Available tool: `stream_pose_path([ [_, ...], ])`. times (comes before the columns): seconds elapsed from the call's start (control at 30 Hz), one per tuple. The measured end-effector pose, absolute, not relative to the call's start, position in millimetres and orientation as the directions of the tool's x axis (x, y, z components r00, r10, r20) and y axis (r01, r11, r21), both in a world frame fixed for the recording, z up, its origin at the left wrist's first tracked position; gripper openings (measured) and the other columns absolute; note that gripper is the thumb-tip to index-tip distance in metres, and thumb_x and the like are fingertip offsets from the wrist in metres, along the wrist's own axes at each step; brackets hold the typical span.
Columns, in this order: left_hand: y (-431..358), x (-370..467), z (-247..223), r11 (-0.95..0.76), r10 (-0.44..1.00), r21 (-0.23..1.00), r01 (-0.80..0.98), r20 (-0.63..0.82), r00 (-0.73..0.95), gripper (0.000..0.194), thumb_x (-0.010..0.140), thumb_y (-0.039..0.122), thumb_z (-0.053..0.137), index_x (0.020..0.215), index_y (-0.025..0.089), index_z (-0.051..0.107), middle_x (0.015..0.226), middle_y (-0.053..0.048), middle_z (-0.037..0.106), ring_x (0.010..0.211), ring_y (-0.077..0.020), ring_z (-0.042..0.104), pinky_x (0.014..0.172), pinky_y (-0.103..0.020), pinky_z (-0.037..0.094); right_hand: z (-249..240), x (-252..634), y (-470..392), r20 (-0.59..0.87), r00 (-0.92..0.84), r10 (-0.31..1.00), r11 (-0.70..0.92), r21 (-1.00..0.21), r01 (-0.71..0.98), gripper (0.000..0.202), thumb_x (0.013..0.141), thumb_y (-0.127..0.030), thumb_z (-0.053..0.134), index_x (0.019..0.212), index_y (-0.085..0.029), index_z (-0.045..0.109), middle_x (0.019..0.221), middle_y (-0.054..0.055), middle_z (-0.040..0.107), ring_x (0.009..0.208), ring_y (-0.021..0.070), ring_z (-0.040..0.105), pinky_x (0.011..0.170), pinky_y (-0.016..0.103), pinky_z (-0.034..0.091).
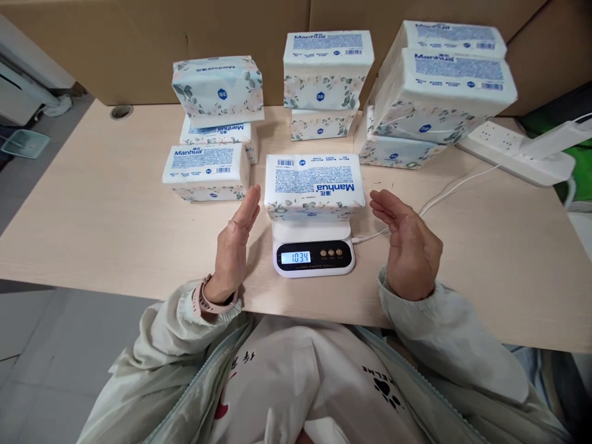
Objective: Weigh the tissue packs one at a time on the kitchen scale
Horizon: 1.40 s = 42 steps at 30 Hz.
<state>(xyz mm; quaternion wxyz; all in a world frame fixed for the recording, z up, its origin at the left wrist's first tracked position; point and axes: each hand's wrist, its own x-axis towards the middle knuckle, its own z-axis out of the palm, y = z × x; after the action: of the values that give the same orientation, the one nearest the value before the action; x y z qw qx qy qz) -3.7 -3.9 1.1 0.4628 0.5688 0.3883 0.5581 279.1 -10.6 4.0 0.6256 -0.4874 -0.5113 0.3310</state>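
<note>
Fingers [247, 208] of the left hand [230, 256] and right hand [411, 250] are extended, released; between them, a Manhua pack [314, 185] rests on the scale [314, 232], wrapper [296, 213] hiding its contents; other packs [320, 91] stand beyond the fingers.

Scale [311, 232] partly hidden (under pack [314, 185]), cardboard [240, 34] cropped

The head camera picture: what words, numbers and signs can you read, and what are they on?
"103.4": the lit display of the white scale.
"Manhua", "漫花": the pack on the scale, upside down.
"Manhua": also the front left pack, top middle pack and top right packs.
"HELME", as far as it shows: the shirt, beside a paw print.
Too small or blurred: the packs' fine print, the labels under the scale's buttons.
</note>
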Motion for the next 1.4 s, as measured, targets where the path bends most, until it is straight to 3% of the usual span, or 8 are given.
stream_pose_path([
  [0.3,-2.5,-2.5,0.0,-0.26,0.963,0.962,-0.077,0.265,0.058,0.062,0.106,0.077,0.047,0.155,0.043,0.065,0.174,0.004,0.051,0.17,-0.0308,0.035,0.145,-0.053,0.026,6.8,278.1,-10.6,0.297,0.271,0.915,0.283,-0.955,0.091,0.042,0.108,-0.056,0.055,0.132,-0.034,0.081,0.138,0.004,0.081,0.134,0.0325,0.073,0.124,0.061,0.054],
  [0.6,1.1,-5.1,-4.1,-0.284,0.951,0.953,-0.104,0.294,0.097,0.058,0.11,0.07,0.043,0.159,0.043,0.061,0.174,0.007,0.049,0.17,-0.0264,0.036,0.144,-0.047,0.029,-0.4,282.1,-6.6,0.313,0.232,0.921,0.309,-0.95,0.051,0.042,0.11,-0.057,0.056,0.138,-0.035,0.078,0.143,0.001,0.079,0.139,0.0302,0.072,0.128,0.059,0.052],
  [0.83,-0.8,10.9,4.6,-0.297,0.947,0.949,-0.108,0.308,0.097,0.059,0.106,0.066,0.056,0.156,0.035,0.066,0.171,0.001,0.054,0.169,-0.0306,0.038,0.142,-0.047,0.034,-0.4,270.8,-6.5,0.27,-0.179,0.946,0.295,-0.947,0.13,0.059,0.112,-0.059,0.05,0.169,-0.047,0.043,0.176,-0.011,0.048,0.166,0.0251,0.045,0.141,0.051,0.036],
  [1.03,-26.4,-3.9,19.2,-0.548,0.82,0.836,-0.034,0.529,-0.22,0.045,0.099,0.046,0.076,0.143,0.038,0.076,0.154,0.003,0.07,0.155,-0.0297,0.058,0.132,-0.043,0.048,31.3,243.5,-22.8,0.342,-0.366,0.865,0.42,-0.894,0.157,0.079,0.11,-0.055,0.055,0.179,-0.035,0.02,0.187,-0.004,0.027,0.173,0.0303,0.03,0.144,0.054,0.028],
  [1.23,12.5,-62.2,44.9,-0.65,0.704,0.759,0.031,0.617,-0.35,0.03,0.1,0.045,0.073,0.125,0.029,0.08,0.133,0.005,0.08,0.137,-0.0237,0.069,0.122,-0.039,0.054,65.1,182.8,42.0,0.375,-0.534,0.758,0.481,-0.874,0.07,0.087,0.102,-0.079,0.052,0.176,-0.039,0.028,0.185,-0.01,0.027,0.176,0.0272,0.021,0.145,0.055,0.024],
  [1.4,54.8,-103.6,26.2,-0.594,0.718,0.789,0.16,0.609,-0.337,0.025,0.105,0.036,0.069,0.125,0.021,0.073,0.125,0.003,0.077,0.139,-0.0296,0.065,0.122,-0.052,0.05,52.6,125.4,97.7,0.283,-0.568,0.772,0.427,-0.894,0.135,0.113,0.095,-0.086,0.05,0.178,-0.013,0.022,0.189,0.008,0.017,0.177,0.0265,0.016,0.146,0.048,0.018],
])
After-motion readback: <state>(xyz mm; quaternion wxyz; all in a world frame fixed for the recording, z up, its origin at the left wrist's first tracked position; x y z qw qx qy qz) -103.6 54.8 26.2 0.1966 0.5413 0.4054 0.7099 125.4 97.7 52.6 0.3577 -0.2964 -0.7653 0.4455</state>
